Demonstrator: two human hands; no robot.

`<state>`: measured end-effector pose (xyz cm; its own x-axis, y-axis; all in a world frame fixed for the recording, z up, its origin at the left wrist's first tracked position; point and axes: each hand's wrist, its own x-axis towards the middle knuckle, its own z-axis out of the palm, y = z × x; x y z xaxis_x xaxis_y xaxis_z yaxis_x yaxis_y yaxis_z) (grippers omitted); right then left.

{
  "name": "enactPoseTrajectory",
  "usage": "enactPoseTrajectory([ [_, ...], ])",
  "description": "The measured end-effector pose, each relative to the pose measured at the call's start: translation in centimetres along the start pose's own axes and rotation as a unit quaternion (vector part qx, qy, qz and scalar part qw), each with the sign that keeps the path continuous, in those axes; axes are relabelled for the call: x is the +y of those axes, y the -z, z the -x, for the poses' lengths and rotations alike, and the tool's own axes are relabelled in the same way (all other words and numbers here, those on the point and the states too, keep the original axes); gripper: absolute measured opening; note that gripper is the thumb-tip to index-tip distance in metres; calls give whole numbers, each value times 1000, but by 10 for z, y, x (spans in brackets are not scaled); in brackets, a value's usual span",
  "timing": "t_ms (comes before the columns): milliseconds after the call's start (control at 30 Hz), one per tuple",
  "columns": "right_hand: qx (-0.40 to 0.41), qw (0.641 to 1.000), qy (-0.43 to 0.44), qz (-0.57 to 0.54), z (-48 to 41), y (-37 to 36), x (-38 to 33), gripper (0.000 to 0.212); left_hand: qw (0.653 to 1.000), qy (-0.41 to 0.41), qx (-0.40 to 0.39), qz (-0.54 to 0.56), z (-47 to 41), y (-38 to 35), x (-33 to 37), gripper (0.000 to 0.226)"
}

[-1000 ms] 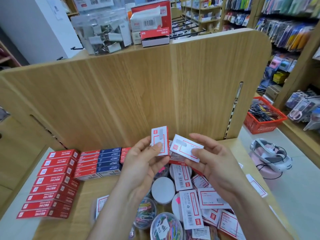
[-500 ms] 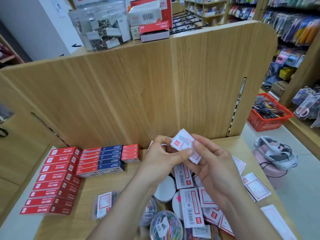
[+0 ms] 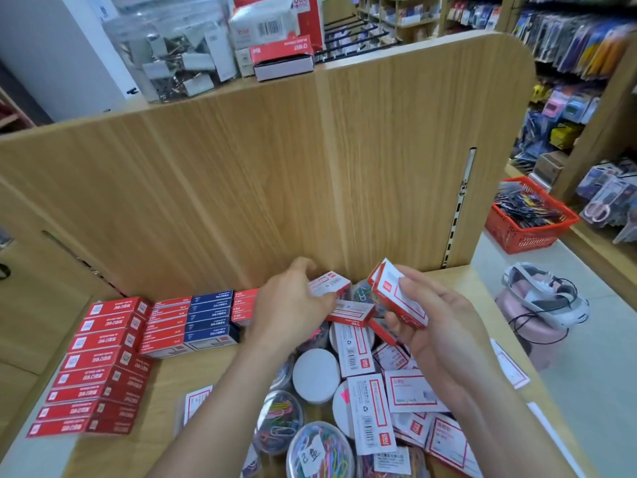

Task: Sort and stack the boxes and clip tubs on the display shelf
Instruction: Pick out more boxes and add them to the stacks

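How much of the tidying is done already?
Maybe half. Done: red boxes and blue boxes sit in neat rows on the left. In hand: the right hand holds small boxes, the left hand grips another box. Left: jumbled loose boxes and clip tubs in front.

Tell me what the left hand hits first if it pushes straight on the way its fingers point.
The left hand grips a red-and-white box; straight on, the wooden back panel right behind it comes first, though the depth is hard to judge.
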<state>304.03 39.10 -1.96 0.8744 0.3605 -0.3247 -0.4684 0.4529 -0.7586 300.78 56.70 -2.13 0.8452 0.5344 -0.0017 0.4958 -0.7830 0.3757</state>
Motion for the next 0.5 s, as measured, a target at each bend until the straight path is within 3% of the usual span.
enactPoseTrajectory([
  [100, 12, 1000, 7, 24, -2, 2, -3, 20, 978, 2, 9, 207, 9, 9, -10, 24],
  [167, 16, 999, 5, 30, -4, 2, -4, 21, 885, 73, -59, 456, 20, 18, -7, 25],
  [200, 13, 999, 1, 35, -4, 1, -4, 21, 829, 106, -87, 542, 26, 23, -5, 30],
  [233, 6, 999, -2, 42, -4, -1, -4, 22, 797, 122, -103, 582, 30, 26, -4, 33],
  [367, -26, 996, 5, 80, -1, -11, 1, 20, 772, 103, -124, 614, 38, 30, -8, 32],
  [500, -27, 994, 14, 105, 1, -17, 5, 20, 803, 36, -143, 577, 44, 33, -13, 27],
])
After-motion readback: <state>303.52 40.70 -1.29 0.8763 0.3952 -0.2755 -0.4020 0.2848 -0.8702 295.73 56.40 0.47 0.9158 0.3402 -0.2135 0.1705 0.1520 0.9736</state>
